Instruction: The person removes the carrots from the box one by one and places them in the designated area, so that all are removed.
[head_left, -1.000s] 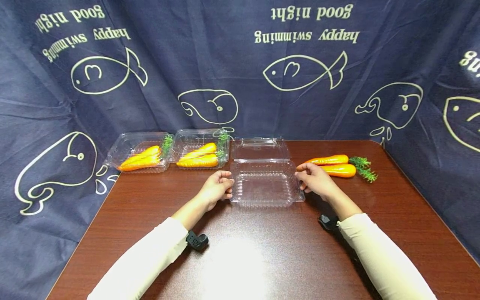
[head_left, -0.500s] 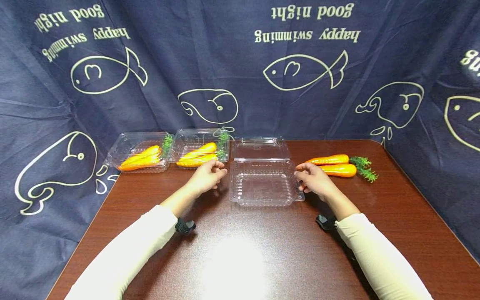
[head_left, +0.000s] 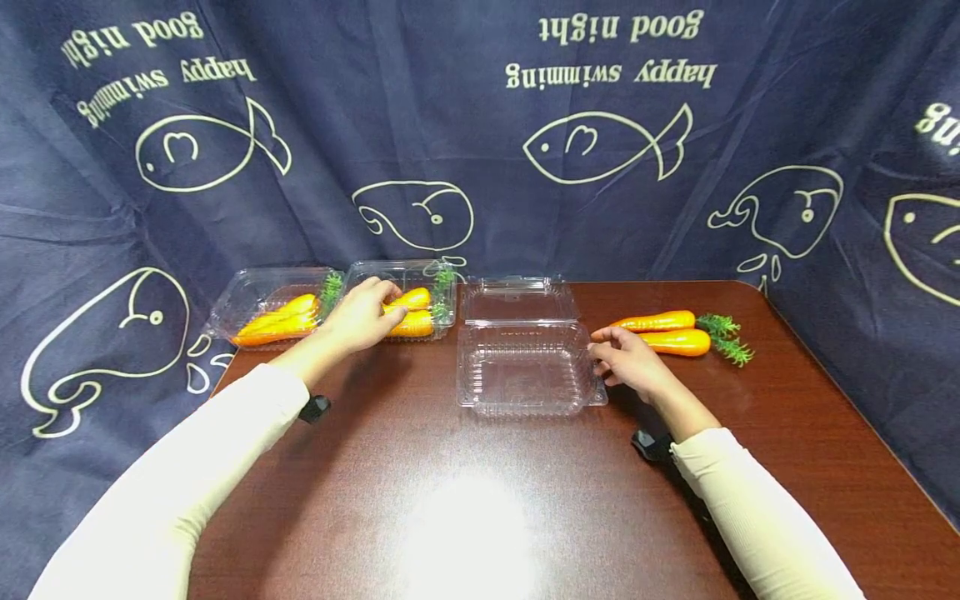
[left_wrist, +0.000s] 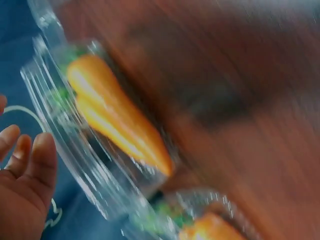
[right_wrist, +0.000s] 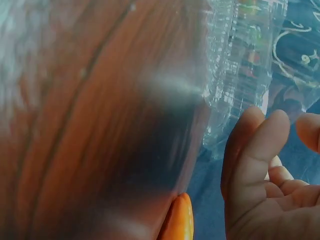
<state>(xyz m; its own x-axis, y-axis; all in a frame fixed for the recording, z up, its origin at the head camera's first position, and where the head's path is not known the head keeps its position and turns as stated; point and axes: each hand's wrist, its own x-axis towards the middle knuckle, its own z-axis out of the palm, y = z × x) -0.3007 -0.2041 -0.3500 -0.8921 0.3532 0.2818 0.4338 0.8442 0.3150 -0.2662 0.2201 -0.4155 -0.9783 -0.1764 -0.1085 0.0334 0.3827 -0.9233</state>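
Note:
My left hand (head_left: 365,315) is over the front left of the middle clear clamshell box (head_left: 442,327), fingers loosely bent with a gap to the thumb. Orange carrots (head_left: 416,323) with green tops lie in that box, partly hidden by the hand. In the left wrist view the fingers hold nothing beside the box with carrots (left_wrist: 110,110). My right hand (head_left: 630,360) pinches the right rim of an empty clear clamshell box (head_left: 525,379), whose lid (head_left: 519,300) is folded back. Two loose carrots (head_left: 678,342) lie just beyond the right hand.
A third clear box (head_left: 247,292) with carrots stands at the far left, beside the middle one. The brown table (head_left: 480,500) ends at a dark blue fish-print curtain (head_left: 480,125) behind. Glare brightens the table's front middle.
My left hand has let go of the empty box's left rim and moved left and away from me, over the middle box. The right hand stays at the right rim.

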